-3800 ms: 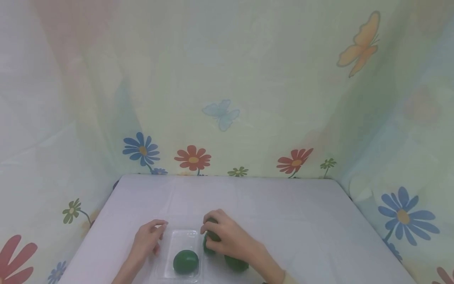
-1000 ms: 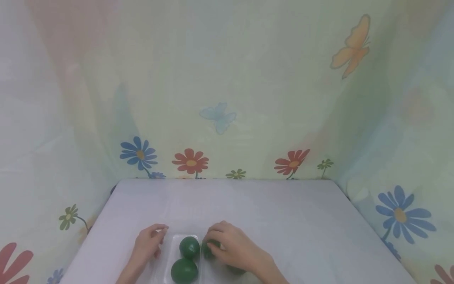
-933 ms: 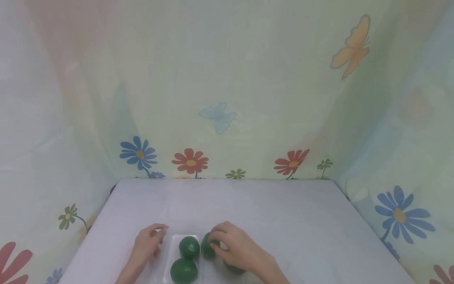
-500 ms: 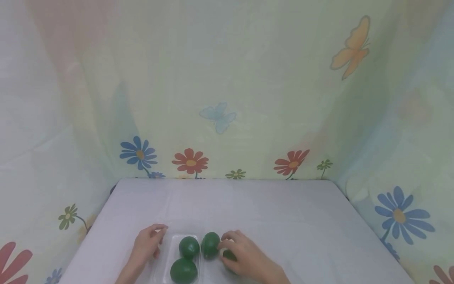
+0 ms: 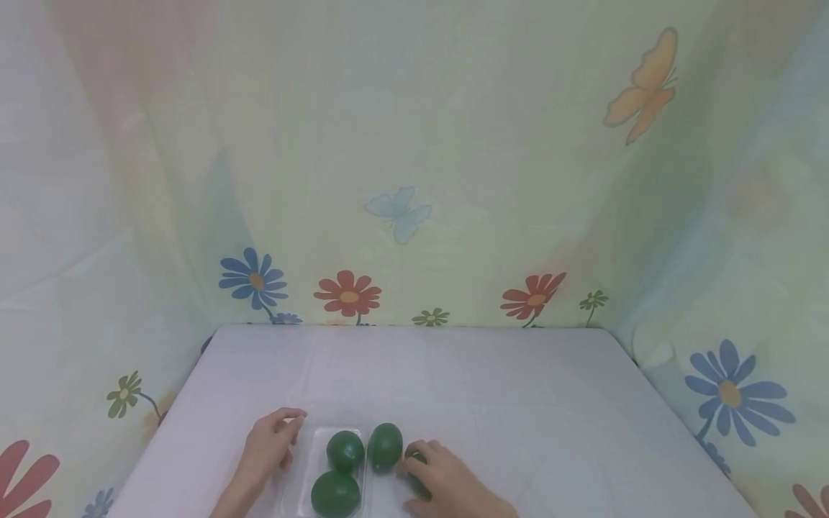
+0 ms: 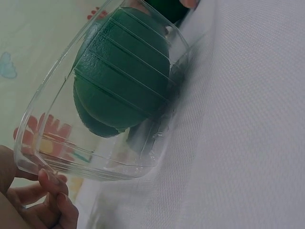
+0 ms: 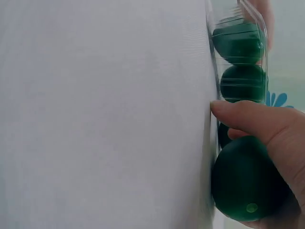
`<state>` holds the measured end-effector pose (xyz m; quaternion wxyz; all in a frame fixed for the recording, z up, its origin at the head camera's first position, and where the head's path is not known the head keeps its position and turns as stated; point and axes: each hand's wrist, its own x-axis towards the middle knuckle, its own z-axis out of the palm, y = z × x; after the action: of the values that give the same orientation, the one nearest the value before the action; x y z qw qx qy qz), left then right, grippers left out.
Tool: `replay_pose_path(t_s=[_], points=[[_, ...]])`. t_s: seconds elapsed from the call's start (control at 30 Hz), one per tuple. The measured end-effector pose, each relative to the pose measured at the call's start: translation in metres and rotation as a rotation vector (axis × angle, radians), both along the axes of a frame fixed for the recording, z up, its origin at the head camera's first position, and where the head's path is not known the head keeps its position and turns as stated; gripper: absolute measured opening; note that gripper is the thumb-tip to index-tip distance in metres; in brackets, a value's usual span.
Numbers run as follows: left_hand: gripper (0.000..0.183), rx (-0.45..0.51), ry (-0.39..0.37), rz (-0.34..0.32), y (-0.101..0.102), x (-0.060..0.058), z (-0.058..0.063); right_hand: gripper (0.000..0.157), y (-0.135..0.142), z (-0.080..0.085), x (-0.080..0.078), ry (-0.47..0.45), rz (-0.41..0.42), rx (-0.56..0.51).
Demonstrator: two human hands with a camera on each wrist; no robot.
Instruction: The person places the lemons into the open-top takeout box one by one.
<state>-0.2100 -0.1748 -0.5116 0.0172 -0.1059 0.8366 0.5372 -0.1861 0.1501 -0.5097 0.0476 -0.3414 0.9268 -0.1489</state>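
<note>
A person's two bare hands work at the near edge of a counter covered in plain white cloth [image 5: 505, 374]. The left hand [image 5: 267, 440] has its fingers curled, with thumb and fingertips pinching the rim of a clear, ribbed plastic tray [image 5: 321, 447] at its far left corner. Inside the tray sit two smooth, dark green, egg-shaped fruits, one at the far end [image 5: 345, 451] and one nearer the person [image 5: 335, 494], close together along the right side. A third dark green fruit [image 5: 385, 447] stands on the counter just beside the tray's right edge; whether it touches the plastic cannot be told. The right hand [image 5: 448, 483] is cupped, partly open, fingers and thumb curved round a fourth dark green fruit [image 7: 245, 179], which rests on the counter to the right of the third; how firm the hold is does not show. Behind the counter hangs a pale green fabric backdrop [image 5: 466, 144], printed with an orange butterfly [image 5: 654, 85], a light blue butterfly [image 5: 398, 214] and red, blue and green flowers.
</note>
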Motion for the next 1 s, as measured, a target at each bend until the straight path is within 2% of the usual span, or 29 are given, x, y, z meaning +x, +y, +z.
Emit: replay_pose_path(t_s=[0.3,0.47,0.73,1.0], points=[[0.039,-0.008,-0.004,0.003,0.001,0.0,-0.001,0.024,-0.001,-0.009,-0.001,0.205,0.047,-0.041],[0.038,-0.011,-0.003,0.004,0.001,0.0,-0.001,0.023,-0.004,-0.01,-0.002,0.195,0.022,-0.031],[0.039,-0.001,-0.003,0.006,0.002,0.001,0.001,0.025,-0.001,-0.015,-0.006,0.194,0.04,-0.116],[0.039,0.012,-0.004,0.014,0.003,0.002,0.001,0.025,0.001,-0.013,-0.007,0.111,0.05,-0.158]])
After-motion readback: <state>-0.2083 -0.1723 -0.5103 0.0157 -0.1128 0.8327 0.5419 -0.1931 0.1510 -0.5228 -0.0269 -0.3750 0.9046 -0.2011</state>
